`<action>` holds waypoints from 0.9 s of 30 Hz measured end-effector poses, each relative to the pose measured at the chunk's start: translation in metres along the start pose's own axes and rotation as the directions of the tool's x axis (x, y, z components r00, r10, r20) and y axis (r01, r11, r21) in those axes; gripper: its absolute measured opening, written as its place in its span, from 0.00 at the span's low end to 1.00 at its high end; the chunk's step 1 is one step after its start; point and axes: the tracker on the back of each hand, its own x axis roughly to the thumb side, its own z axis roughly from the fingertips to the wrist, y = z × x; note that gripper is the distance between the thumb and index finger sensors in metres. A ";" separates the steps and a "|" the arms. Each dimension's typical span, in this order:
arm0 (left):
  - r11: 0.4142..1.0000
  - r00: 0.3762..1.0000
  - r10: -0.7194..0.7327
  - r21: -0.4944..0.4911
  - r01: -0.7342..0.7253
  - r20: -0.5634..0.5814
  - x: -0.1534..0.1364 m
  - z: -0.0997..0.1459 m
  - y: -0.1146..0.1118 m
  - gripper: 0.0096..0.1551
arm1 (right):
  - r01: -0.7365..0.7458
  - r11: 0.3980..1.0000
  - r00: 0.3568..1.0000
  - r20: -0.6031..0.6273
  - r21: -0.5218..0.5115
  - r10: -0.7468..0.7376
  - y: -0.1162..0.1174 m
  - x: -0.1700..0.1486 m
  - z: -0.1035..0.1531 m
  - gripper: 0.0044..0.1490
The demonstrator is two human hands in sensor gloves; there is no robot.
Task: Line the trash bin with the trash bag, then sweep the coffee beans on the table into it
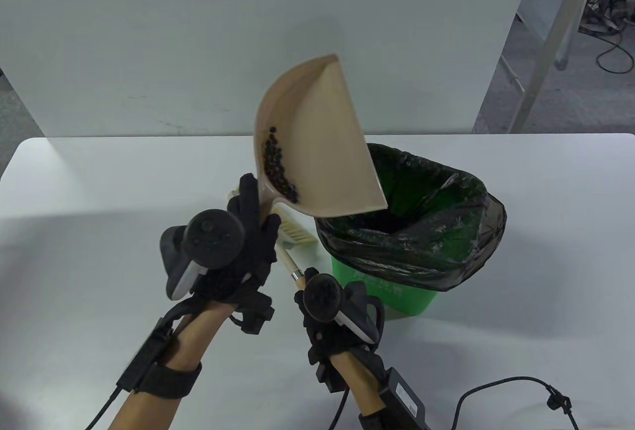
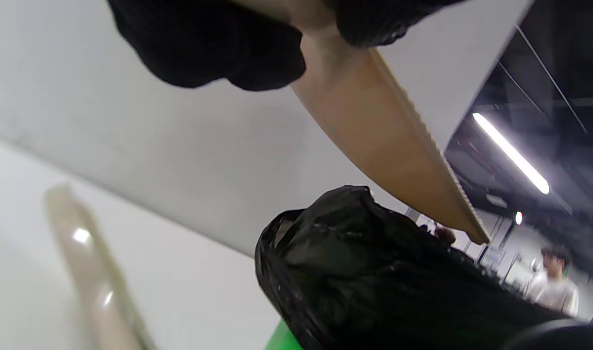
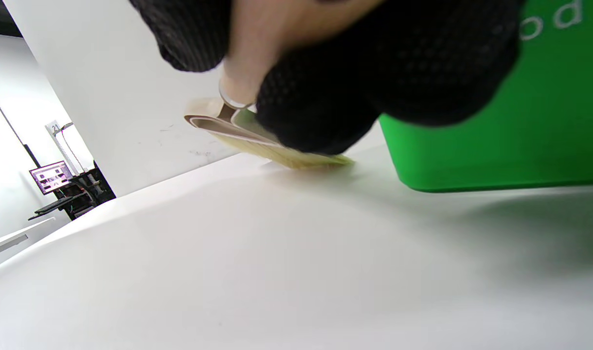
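A: The left hand grips the dustpan, coffee beans pooled at its heel, nine o'clock of the lined trash bin.

B: The right hand clutches the brush. Tipped askew, beans could miss the trash bag.

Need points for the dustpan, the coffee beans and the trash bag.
dustpan (image 1: pixel 327 152), table view, bare inner floor of the pan.
coffee beans (image 1: pixel 276 162), table view, middle of the pile.
trash bag (image 1: pixel 476 231), table view, fold over the bin's rim.
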 end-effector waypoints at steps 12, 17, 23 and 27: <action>0.810 0.816 -0.568 0.246 0.533 0.106 0.053 -0.004 -0.013 0.44 | -0.010 1.000 1.000 0.008 -0.004 0.010 -0.002 0.000 0.001 0.37; 0.891 0.913 -0.403 0.253 0.377 0.057 0.032 0.006 0.002 0.44 | 0.002 1.000 1.000 0.007 -0.016 -0.002 -0.003 -0.001 0.002 0.37; 0.970 0.992 0.098 0.229 -0.078 -0.077 -0.034 0.027 0.014 0.45 | 0.017 0.999 1.000 -0.008 -0.036 -0.018 -0.004 -0.003 0.002 0.37; 0.945 0.946 0.272 0.235 -0.228 -0.176 -0.093 0.045 0.008 0.45 | 0.006 0.998 1.000 -0.014 -0.066 -0.007 -0.005 -0.004 0.002 0.37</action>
